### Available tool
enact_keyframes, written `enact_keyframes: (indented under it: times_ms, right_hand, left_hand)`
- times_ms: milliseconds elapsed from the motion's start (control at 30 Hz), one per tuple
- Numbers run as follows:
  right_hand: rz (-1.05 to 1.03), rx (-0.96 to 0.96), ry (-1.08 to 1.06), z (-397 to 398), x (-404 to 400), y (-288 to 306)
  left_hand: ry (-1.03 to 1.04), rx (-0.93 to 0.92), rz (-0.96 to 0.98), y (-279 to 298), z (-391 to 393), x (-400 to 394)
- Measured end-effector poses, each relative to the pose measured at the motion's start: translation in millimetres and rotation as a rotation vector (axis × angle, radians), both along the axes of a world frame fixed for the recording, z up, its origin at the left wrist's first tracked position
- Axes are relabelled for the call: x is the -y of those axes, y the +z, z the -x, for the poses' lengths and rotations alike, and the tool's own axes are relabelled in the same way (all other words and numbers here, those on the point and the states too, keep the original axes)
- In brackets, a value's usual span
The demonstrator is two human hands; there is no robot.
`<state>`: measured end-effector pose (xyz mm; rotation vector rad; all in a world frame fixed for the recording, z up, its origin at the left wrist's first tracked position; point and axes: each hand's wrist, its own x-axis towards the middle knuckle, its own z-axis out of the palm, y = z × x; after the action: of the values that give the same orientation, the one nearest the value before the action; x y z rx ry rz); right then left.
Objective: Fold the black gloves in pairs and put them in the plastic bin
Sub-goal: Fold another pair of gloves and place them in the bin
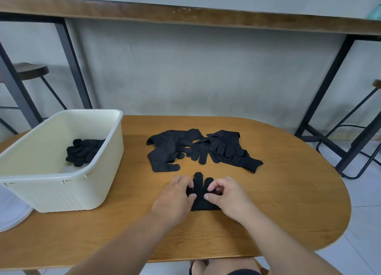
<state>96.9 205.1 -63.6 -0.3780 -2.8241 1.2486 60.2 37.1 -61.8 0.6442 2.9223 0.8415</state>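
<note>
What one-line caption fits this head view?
Both hands, left hand and right hand, pinch a black glove on the table beside the bin.

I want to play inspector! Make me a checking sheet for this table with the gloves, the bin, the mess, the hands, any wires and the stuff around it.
Surface: oval wooden table, glossy, with bare wood on the right.
Job's things: cream plastic bin on the table's left; folded gloves lie inside it. Loose glove pile at mid-table. Flat glove under both hands, its finger ends pointing away.
Clutter: white lid-like thing beside the bin, partly cut off.
Hands: left hand and right hand both pinch the flat glove with curled fingers.
Cables: nothing seen.
Surroundings: long wooden counter on black legs, grey wall, round stool at left, another stool's frame at right.
</note>
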Motion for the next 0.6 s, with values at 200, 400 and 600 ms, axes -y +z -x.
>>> enact_keyframes:
  times_ms: [200,400,600]
  right_hand:
    - [-0.425,-0.189,0.223,-10.6,7.1,5.9]
    - [-0.553,-0.181,0.416,-29.2,-2.6,13.8]
    - [-0.434,-0.082,0.391,-18.5,3.2,28.7]
  left_hand:
    - [-0.122,-0.208,0.084,2.7,-2.8,-0.6]
    - [-0.291,-0.276,0.177,-1.3,-14.2,22.7]
    - [-0.177,-0.107,0.034,13.0,-11.1,22.6]
